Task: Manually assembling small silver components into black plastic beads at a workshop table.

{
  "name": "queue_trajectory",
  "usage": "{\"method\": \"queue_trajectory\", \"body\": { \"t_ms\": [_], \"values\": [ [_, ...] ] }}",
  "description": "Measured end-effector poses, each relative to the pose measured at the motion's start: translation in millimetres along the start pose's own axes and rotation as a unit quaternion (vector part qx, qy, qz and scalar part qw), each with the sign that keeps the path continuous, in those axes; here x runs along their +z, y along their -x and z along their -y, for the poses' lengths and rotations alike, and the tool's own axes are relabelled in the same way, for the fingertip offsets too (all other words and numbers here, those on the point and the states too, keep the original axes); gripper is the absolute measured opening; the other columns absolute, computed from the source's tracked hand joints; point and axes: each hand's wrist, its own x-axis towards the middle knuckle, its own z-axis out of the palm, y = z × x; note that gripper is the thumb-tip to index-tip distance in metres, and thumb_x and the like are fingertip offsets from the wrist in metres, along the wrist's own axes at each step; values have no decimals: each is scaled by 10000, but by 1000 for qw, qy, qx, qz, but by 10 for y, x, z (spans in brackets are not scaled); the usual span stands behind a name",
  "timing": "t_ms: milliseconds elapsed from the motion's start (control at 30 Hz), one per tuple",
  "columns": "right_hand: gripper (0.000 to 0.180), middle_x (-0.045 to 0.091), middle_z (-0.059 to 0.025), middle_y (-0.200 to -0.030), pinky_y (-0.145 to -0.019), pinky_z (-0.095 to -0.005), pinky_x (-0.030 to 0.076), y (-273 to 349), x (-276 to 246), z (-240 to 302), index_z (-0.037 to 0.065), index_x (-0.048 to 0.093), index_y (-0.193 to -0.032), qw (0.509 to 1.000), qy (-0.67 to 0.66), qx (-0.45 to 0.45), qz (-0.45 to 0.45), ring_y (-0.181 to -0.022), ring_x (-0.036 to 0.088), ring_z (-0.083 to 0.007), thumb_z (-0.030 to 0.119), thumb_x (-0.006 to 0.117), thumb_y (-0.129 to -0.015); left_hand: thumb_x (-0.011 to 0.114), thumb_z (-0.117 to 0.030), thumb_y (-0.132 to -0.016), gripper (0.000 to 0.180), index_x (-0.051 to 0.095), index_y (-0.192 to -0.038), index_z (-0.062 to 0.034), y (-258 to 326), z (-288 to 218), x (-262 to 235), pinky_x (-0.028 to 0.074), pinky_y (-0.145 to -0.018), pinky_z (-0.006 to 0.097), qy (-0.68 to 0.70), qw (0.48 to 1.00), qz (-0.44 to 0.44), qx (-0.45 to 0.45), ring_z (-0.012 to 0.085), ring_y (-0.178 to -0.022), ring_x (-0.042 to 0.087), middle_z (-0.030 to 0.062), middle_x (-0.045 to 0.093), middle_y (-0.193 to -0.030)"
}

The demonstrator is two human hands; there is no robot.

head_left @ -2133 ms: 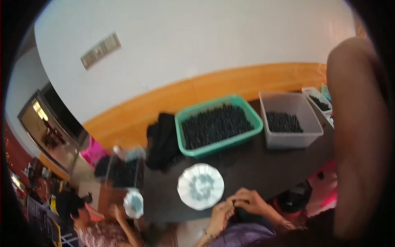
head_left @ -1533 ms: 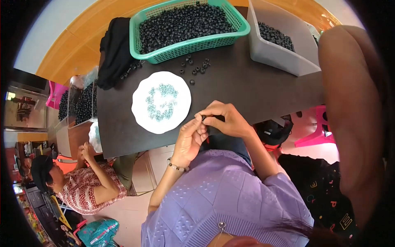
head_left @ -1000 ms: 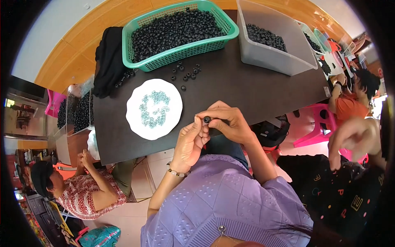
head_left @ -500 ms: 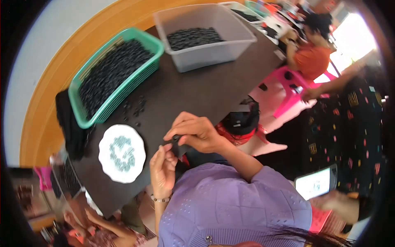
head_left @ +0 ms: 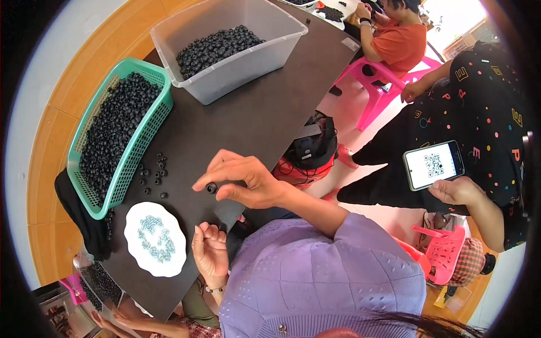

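My right hand (head_left: 239, 180) hovers over the dark table (head_left: 236, 121) and pinches a small black ring-shaped part (head_left: 212, 188) between thumb and fingers. My left hand (head_left: 209, 252) rests lower near the table's edge, fingers loosely curled with the palm up; nothing shows in it. A white scalloped plate (head_left: 155, 239) with small pale blue pieces lies left of my left hand. Several loose black parts (head_left: 153, 172) lie on the table between the plate and a green basket (head_left: 138, 143) full of black parts.
A clear plastic bin (head_left: 236, 53) holding more black parts stands at the far side. A black cloth (head_left: 79, 211) lies by the basket. A standing person at the right holds a phone (head_left: 434, 165). Another person sits on a pink chair (head_left: 383, 93) beyond.
My hands were together on the black part; now the right hand has lifted away with it toward the table's middle while the left stays back. The view swung right, showing the people there.
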Motion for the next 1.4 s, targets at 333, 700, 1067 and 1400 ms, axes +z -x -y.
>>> {"method": "queue_trajectory", "body": {
  "t_ms": [333,700,1067,1400],
  "values": [
    [422,703,-37,-916,-775,-312,466,-281,-245,-110,26,711,-1016,994,97,-36,-36,-839,562,-191,419,614,-898,566,-204,-971,234,689,-988,-6,-151,-36,46,375,-672,285,-20,1000,-4,16,118,-742,474,6,571,-770],
    [426,720,-80,-959,-784,-328,452,-609,-203,-330,-5,705,-992,993,85,-80,-16,-824,584,-201,395,682,-848,566,-215,-972,240,688,-979,-8,-184,-116,-26,395,-664,279,-24,999,-24,37,118,-755,485,4,577,-764],
    [285,699,-99,-899,-762,-321,491,-1879,-943,-913,121,703,-1102,852,510,23,-119,-786,633,-194,208,661,-834,571,-194,-965,229,700,-989,-6,-297,-228,-131,407,-661,286,-21,999,6,26,118,-740,502,5,572,-750],
    [167,704,-68,-810,-600,-246,490,-1478,185,-890,25,720,-968,961,267,-2,73,-668,621,-98,152,688,-865,560,-174,-970,252,683,-991,44,-228,-262,-188,436,-668,279,2,1000,7,20,119,-670,524,41,616,-726]
  ]
}}
